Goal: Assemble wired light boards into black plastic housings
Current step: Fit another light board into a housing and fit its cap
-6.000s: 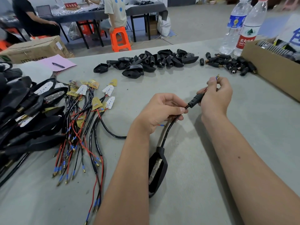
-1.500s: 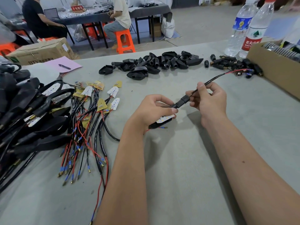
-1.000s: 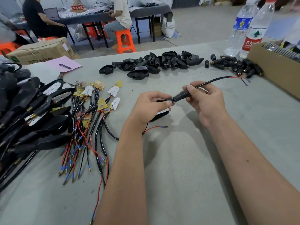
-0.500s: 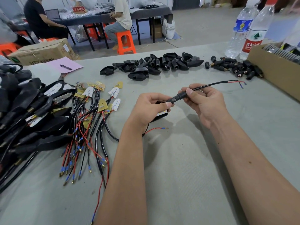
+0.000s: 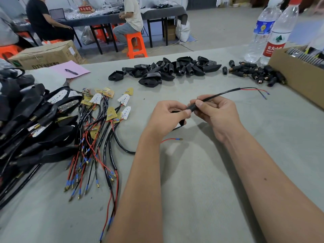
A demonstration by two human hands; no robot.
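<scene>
While wrists rest — curled fingers (image 5: 199,104) pinching cable (image 5: 220,93).

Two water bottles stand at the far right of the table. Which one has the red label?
The nearer, right-hand bottle, with a red label and red cap, next to the cardboard box. The other bottle has a blue label.

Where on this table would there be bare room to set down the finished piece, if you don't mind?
Bare table lies between the forearms, and right of the right hand up to the cardboard box. Crowded: the wired boards left, empty housings behind.
</scene>
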